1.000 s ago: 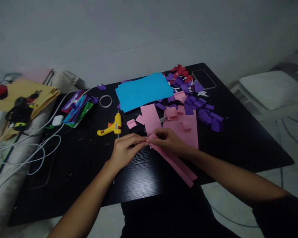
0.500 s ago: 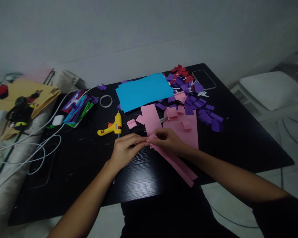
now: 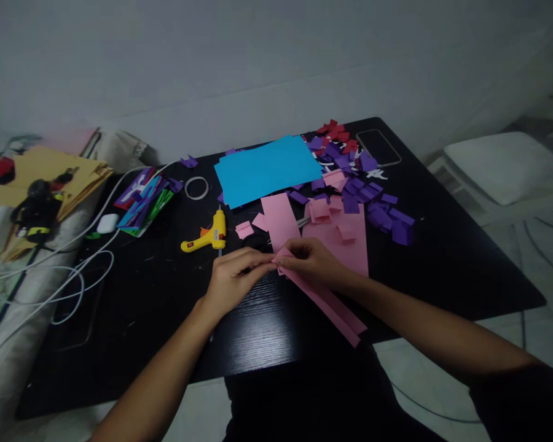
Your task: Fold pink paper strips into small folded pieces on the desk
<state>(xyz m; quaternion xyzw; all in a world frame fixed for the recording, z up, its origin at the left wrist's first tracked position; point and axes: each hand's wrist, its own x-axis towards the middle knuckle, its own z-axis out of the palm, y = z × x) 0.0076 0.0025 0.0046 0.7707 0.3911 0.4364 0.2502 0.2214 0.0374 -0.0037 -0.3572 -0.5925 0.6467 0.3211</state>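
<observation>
A long folded strip of pink paper [image 3: 325, 301] slants from my fingers toward the table's front edge. My right hand [image 3: 311, 261] pinches its upper end between thumb and fingers. From the other side, my left hand [image 3: 237, 276] closes thumb and fingertips on the tip of the same strip. Just beyond lies a flat pink paper piece [image 3: 281, 220], and scissors [image 3: 303, 221] are partly hidden beneath paper. A larger pink sheet [image 3: 357, 252] rests under my right forearm, with small folded pink pieces [image 3: 320, 210] on it.
A yellow glue gun [image 3: 207, 233] lies left of my hands. Blue sheets [image 3: 267, 172] are behind, with purple pieces [image 3: 391, 222] and red pieces [image 3: 336, 130] to the right. A tape roll [image 3: 196, 188], white cables [image 3: 80, 285] and a white stool [image 3: 507, 166] are also around.
</observation>
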